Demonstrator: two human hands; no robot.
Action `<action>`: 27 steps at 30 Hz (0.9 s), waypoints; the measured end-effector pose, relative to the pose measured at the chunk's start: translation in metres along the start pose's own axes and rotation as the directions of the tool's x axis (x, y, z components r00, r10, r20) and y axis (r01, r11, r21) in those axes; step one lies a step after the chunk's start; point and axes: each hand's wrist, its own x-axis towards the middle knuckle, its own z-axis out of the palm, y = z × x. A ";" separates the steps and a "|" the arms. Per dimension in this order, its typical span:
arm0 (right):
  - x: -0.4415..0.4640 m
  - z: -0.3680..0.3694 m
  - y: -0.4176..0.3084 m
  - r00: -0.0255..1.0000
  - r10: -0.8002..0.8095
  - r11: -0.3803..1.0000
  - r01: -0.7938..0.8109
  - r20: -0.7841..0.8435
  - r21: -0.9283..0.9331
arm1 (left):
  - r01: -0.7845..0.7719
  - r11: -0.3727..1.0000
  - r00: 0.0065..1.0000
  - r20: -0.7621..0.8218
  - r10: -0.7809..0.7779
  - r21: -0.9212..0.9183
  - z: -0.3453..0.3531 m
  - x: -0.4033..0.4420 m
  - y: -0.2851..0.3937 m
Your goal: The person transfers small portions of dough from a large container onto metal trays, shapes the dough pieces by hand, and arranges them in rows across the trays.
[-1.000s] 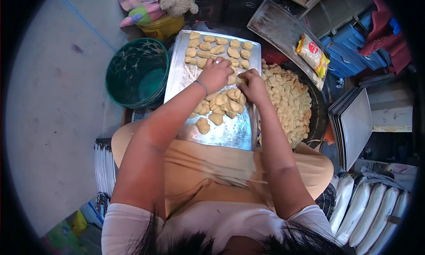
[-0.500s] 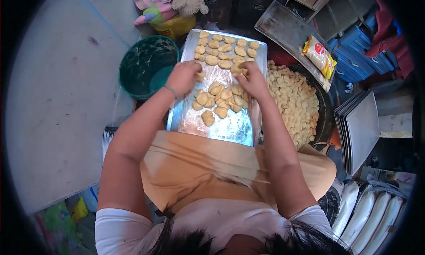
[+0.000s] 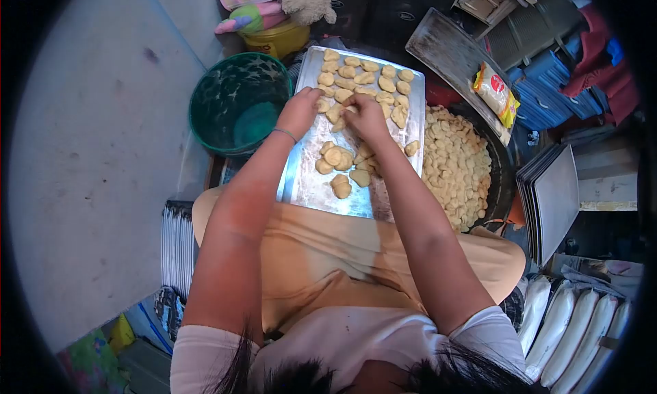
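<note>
A metal baking tray (image 3: 342,206) rests in front of my lap with pale yellow dough pieces on it. Rows of flattened pieces (image 3: 347,72) cover its far half, and a loose heap (image 3: 334,156) lies nearer me, partly behind my right forearm. At the left edge of the rows, my left hand (image 3: 301,113) has its fingers closed on a dough piece (image 3: 322,106). Close beside it, my right hand (image 3: 367,120) pinches another dough piece (image 3: 339,124) near the tray's middle; its fingertips are partly hidden.
Left of the tray stands a green bucket (image 3: 204,110), with a yellow bucket (image 3: 286,40) behind it. A wide dark basin (image 3: 505,182) full of dough pieces sits at the right. Beyond it, a worn tray (image 3: 438,44) carries a plastic packet (image 3: 495,94). Stacked trays (image 3: 558,202) stand far right.
My right hand has moved left and nearer my left hand, leaving more pieces at the right end of the rows. The near heap is smaller. The view has shifted slightly.
</note>
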 end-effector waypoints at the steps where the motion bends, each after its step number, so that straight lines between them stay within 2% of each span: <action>1: -0.003 -0.004 0.002 0.999 -0.027 1.000 0.026 -0.039 -0.012 | -0.016 1.000 1.000 0.012 0.016 -0.013 0.002 0.001 -0.005; 2: -0.007 -0.009 0.004 0.997 0.056 0.998 -0.054 -0.053 0.028 | -0.030 0.999 0.999 0.025 0.031 -0.027 0.004 0.001 -0.009; 5: -0.014 -0.022 0.003 0.995 -0.022 0.994 0.011 -0.095 -0.108 | -0.217 0.952 0.976 0.027 0.216 0.215 -0.010 -0.005 0.009; 6: -0.010 -0.019 0.001 0.999 -0.053 0.999 0.053 -0.002 0.006 | -0.228 0.948 0.974 0.055 0.221 0.223 -0.005 -0.006 0.009; 7: -0.014 -0.018 -0.001 0.992 -0.087 0.990 0.097 0.096 -0.107 | -0.244 0.941 0.969 0.084 0.231 0.233 0.000 -0.007 0.009; 9: -0.018 -0.002 -0.008 0.986 -0.034 0.968 0.073 0.162 -0.239 | -0.263 0.932 0.964 0.101 0.245 0.251 0.006 -0.006 0.010; 12: -0.014 -0.012 -0.004 0.962 0.095 0.955 -0.015 0.255 -0.296 | -0.270 0.919 0.963 0.079 0.258 0.289 0.010 0.000 0.013; 15: -0.015 -0.030 -0.009 0.977 0.209 0.933 -0.185 0.047 -0.308 | -0.251 0.905 0.968 0.062 0.244 0.343 0.018 0.004 0.017; 16: -0.015 -0.033 -0.010 0.982 0.191 0.932 -0.181 0.000 -0.313 | -0.240 0.899 0.970 0.052 0.238 0.366 0.021 0.006 0.019; 19: -0.010 -0.038 0.003 0.979 0.162 0.937 -0.113 0.122 -0.331 | -0.250 0.890 0.965 0.029 0.259 0.381 0.025 0.009 0.024; 22: -0.011 -0.066 0.005 0.985 0.159 0.962 -0.139 0.066 -0.237 | -0.306 0.880 0.946 0.008 0.325 0.363 0.025 0.009 0.034; 24: -0.017 -0.077 0.021 0.963 0.187 0.969 -0.148 0.193 -0.200 | -0.373 0.875 0.922 0.021 0.386 0.309 0.026 0.009 0.049; 25: -0.020 -0.080 0.031 0.947 0.198 0.971 -0.154 0.253 -0.181 | -0.387 0.873 0.921 0.087 0.379 0.296 0.029 0.008 0.051; 26: -0.021 -0.076 0.048 0.954 0.146 0.989 -0.134 0.261 -0.065 | -0.402 0.871 0.915 0.153 0.372 0.282 0.034 0.008 0.052; 27: -0.024 -0.079 0.045 0.956 0.194 0.980 -0.182 0.219 -0.076 | -0.415 0.870 0.905 0.217 0.366 0.266 0.039 0.008 0.052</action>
